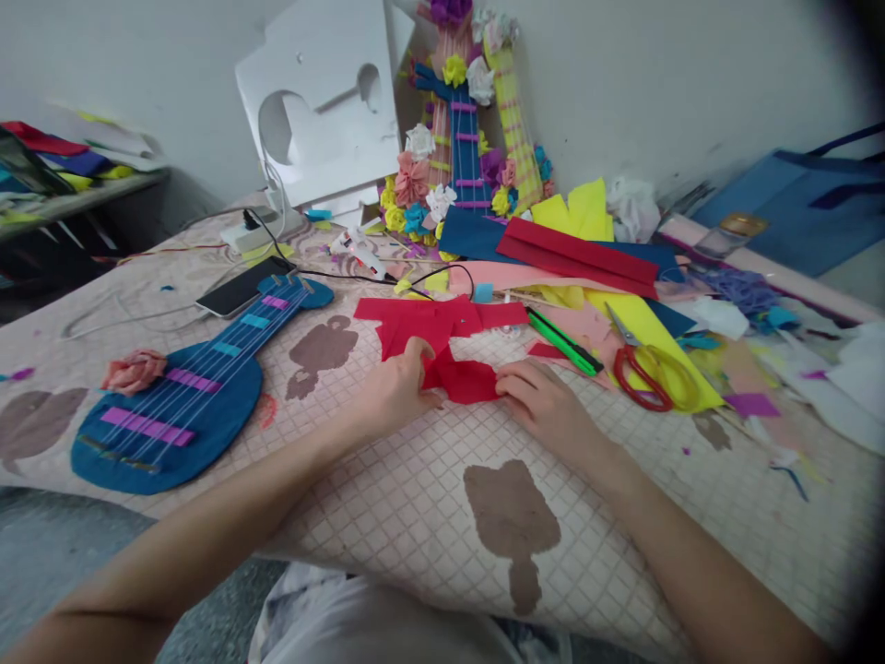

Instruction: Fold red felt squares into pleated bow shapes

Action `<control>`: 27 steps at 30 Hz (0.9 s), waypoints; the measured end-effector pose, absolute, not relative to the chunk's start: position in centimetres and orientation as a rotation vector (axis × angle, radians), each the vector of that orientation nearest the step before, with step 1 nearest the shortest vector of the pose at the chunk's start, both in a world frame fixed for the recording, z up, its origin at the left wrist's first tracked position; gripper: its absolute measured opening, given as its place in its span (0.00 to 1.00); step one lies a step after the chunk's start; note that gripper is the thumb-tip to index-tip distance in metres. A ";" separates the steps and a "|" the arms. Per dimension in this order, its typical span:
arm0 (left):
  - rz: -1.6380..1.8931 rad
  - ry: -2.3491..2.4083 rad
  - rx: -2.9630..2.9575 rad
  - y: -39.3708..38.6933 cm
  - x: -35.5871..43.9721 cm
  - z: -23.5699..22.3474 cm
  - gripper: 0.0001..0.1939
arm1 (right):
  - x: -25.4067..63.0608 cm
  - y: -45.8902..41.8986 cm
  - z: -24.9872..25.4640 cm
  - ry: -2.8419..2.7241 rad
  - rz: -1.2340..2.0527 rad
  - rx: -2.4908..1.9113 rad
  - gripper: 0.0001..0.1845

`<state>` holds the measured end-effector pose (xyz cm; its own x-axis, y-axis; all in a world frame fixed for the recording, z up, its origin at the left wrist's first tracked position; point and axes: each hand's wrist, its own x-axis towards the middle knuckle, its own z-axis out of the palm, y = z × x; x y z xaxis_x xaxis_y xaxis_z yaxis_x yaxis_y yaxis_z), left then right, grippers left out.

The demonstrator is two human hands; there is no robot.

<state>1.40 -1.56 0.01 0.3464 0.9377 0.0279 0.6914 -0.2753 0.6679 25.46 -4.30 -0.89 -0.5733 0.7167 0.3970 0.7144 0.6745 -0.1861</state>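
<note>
Between my two hands a piece of red crepe paper (468, 382) is held just above the table. My left hand (401, 387) pinches its left end, thumb and fingers curled together. At its right end my right hand (543, 397) grips the paper with bent fingers. More red paper pieces (429, 318) lie flat right behind, partly under the held one. A green utility knife (563, 341) rests to the right of them, and scissors with red and yellow handles (654, 378) lie farther right. On my left is a blue paper guitar (172, 406) with white strings and a pink paper rose (135, 371).
A white glue gun (359, 254) with a black cord lies behind the red pieces, near a phone (241, 288) and a power strip (259, 231). Folded paper sheets (573, 254) and scraps cover the right back. Decorated guitars (466, 138) and a white foam board (324, 101) lean against the wall.
</note>
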 end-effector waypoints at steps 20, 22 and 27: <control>0.545 0.898 2.751 -2.3 2.6 -1.2 0.05 | 25.4 -4.9 -1.2 -2.578 0.230 -1.205 0.07; 0.557 0.950 2.695 -2.4 2.6 -1.3 0.04 | 25.5 -4.9 -1.1 -2.536 0.298 -1.212 0.06; 0.587 0.965 2.587 -2.3 2.7 -1.5 0.03 | 25.5 -5.1 -0.8 -2.505 0.398 -1.221 0.05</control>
<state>2.67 -2.28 -1.51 0.6879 0.6759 0.2644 0.5457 -0.7219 0.4255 25.53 -5.06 -0.75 -0.5808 0.7970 0.1655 0.7064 0.5945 -0.3841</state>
